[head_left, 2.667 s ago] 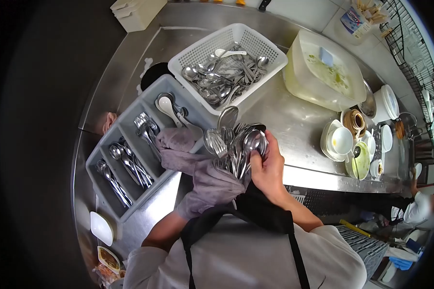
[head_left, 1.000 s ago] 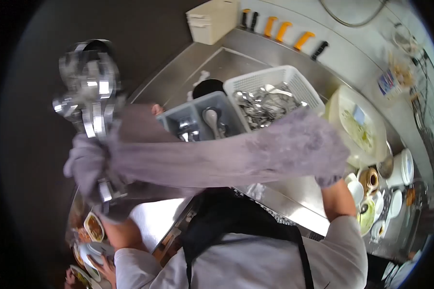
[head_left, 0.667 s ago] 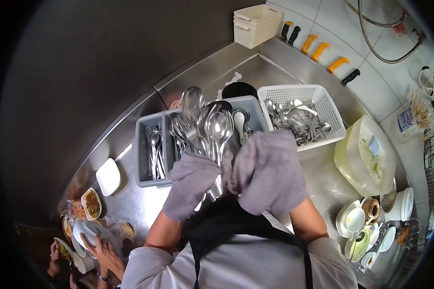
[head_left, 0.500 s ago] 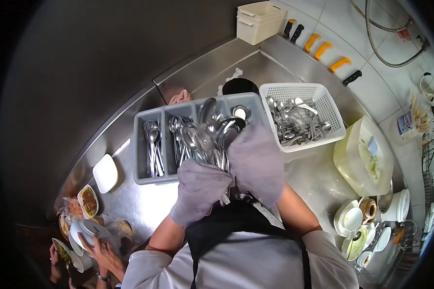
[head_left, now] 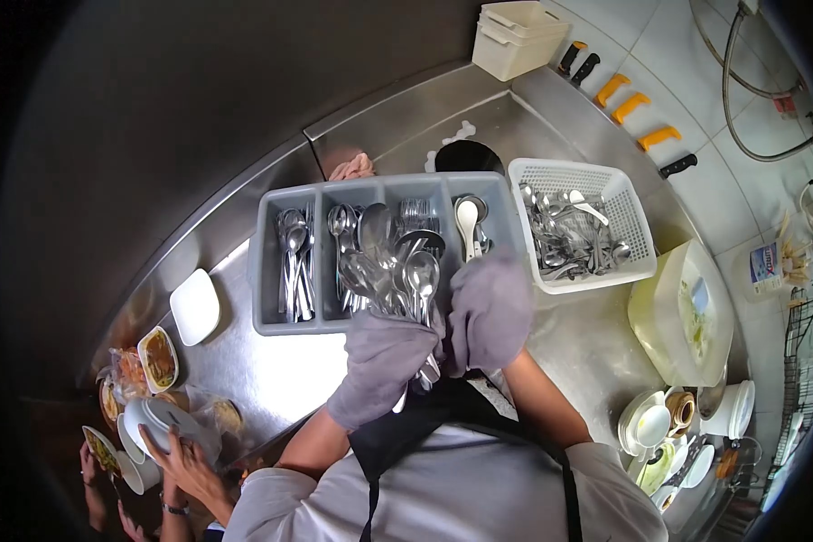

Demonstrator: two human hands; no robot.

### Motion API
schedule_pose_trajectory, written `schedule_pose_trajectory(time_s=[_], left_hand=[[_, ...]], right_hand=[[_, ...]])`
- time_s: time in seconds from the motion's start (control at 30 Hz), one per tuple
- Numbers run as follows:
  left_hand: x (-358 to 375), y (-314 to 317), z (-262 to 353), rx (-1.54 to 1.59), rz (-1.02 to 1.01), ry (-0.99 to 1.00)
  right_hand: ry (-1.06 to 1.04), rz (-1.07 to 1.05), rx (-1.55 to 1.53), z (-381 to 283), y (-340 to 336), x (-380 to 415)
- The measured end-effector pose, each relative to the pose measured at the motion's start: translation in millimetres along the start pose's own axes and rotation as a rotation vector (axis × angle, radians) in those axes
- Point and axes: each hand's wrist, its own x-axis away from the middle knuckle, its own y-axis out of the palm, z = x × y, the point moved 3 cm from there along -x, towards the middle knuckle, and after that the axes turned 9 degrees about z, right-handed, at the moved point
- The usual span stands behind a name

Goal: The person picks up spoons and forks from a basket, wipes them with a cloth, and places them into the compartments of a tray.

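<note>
My left hand [head_left: 388, 357], covered by a grey cloth, is closed around the handles of a bunch of metal spoons [head_left: 379, 244]. Their bowls fan out over the grey cutlery tray [head_left: 260, 280], and handle ends poke out below the hand. My right hand [head_left: 488, 307] is wrapped in grey cloth too, just right of the bunch; its fingers are hidden beneath the folds. Spoons and forks lie sorted in the tray's compartments. In the rightmost one a white spoon [head_left: 467, 221] rests beside metal ladle-like pieces.
A white perforated basket [head_left: 646, 244] of mixed cutlery adjoins the tray. To its right stands a yellowish tub [head_left: 664, 334], with stacked dishes [head_left: 643, 423] below. Knives [head_left: 630, 107] hang on the wall. At lower left another person's hands [head_left: 194, 470] hold a white bowl [head_left: 158, 420].
My right hand has drawn down from over the tray's rightmost compartment, where the white spoon now shows. My left hand still grips the spoons. The whole view has shifted slightly.
</note>
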Motion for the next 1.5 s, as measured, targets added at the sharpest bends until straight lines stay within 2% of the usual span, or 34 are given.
schedule_pose_trajectory(time_s=[0.03,0.1,0.17,0.27,0.3,0.33,0.37,0.43,0.53,0.6,0.63,0.7,0.77,0.83,0.87,0.9,0.93,0.97,1.03,1.07,1.13,1.17,1.27,1.3,1.33,1.4,1.43,1.5], left_hand=[[2,1,0,-0.038,-0.005,-0.028],[23,2,8,-0.143,-0.085,-0.216],[18,-3,8,-0.147,-0.1,-0.121],[27,10,-5,-0.027,0.034,-0.047],[29,15,-4,-0.085,0.114,-0.048],[30,16,-5,-0.047,0.092,-0.028],[27,13,-4,-0.012,0.069,-0.01],[25,8,3,0.043,0.031,-0.028],[27,12,8,0.082,0.057,-0.059],[37,14,4,0.073,0.101,-0.042],[39,12,6,0.056,0.103,-0.055],[42,3,17,-0.016,0.051,-0.232],[48,-1,19,-0.085,0.037,-0.267],[50,-4,22,-0.137,0.055,-0.238],[50,-4,25,-0.154,0.08,-0.193],[53,-7,25,-0.157,0.065,-0.241],[51,-11,25,-0.19,0.03,-0.215],[44,-17,25,-0.224,-0.004,-0.188],[46,-28,22,-0.179,-0.049,-0.151],[47,-29,22,-0.191,-0.028,-0.178],[49,-30,24,-0.216,0.015,-0.238],[55,-30,21,-0.238,0.008,-0.225],[54,-44,25,-0.3,0.041,-0.254],[44,-47,24,-0.223,0.115,-0.314],[46,-49,22,-0.23,0.137,-0.274],[48,-52,16,-0.249,0.182,-0.22],[47,-53,15,-0.262,0.205,-0.208],[42,-57,15,-0.261,0.231,-0.197]], right_hand=[[-0.175,-0.114,0.375,10,3,-1],[-0.021,-0.024,0.522,-31,30,-7],[0.087,0.019,0.41,-48,35,-5],[0.145,0.114,0.264,-41,36,1],[0.16,0.15,0.248,-32,33,4],[0.17,0.183,0.231,-20,30,5],[0.084,0.259,0.327,-1,22,8],[0.205,0.375,0.17,17,7,11],[0.131,0.379,0.092,14,-1,4],[0.132,0.298,0.117,-35,9,-10],[0.002,0.298,-0.034,-31,9,-21],[-0.094,0.302,0.148,-35,9,-34],[-0.203,0.298,0.331,-36,9,-37],[0.03,0.21,-0.159,-3,10,-35],[0.258,0.273,-0.381,-9,27,-25],[0.471,0.389,-0.618,-15,44,-14],[0.631,0.314,-0.669,10,49,-8],[0.437,0.031,-0.331,22,54,-5],[0.255,-0.269,-0.212,38,62,-10],[0.278,-0.291,-0.428,40,64,-20],[0.326,-0.256,-0.56,46,70,-16],[0.344,-0.202,-0.477,48,85,-4],[0.417,-0.262,-0.416,50,106,-15],[0.49,-0.304,-0.561,48,105,-21],[0.561,-0.342,-0.71,47,106,-27],[0.404,-0.427,-0.555,79,104,-48],[0.026,-0.472,-0.069,90,102,-57],[-0.286,-0.504,0.333,53,104,-61]])
